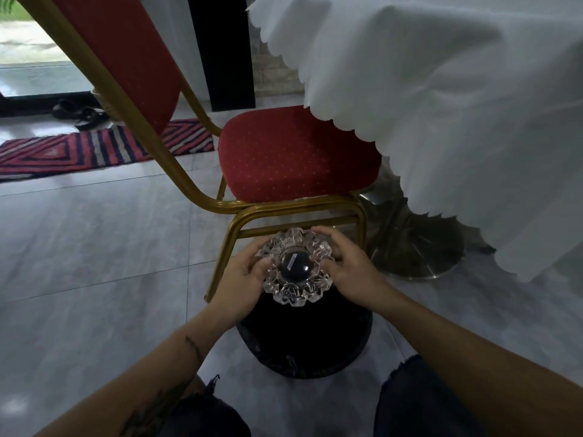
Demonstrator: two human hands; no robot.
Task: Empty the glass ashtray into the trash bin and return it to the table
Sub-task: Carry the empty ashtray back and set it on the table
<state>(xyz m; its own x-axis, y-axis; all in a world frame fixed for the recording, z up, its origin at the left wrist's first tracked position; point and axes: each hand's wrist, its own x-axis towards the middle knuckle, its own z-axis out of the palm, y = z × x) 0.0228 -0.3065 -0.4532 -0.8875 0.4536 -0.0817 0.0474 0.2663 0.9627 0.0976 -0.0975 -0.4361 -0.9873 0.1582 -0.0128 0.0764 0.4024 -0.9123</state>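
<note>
Ashtray [296, 267] is sitting low center of the frame, getting gripped by both hands: left hand [237, 279] is clamping its left rim, right hand [350, 263] is wrapping the right rim. It's hovering right over the black bin [304, 339]. Behind it a red chair [293, 156] is tucking under a white tablecloth [457, 105] at upper right.

Dining or banquet room: red padded chair [293, 152] on gilt frame, white scalloped tablecloth [457, 105], pale tiled floor [94, 247], striped doormat [94, 146].
</note>
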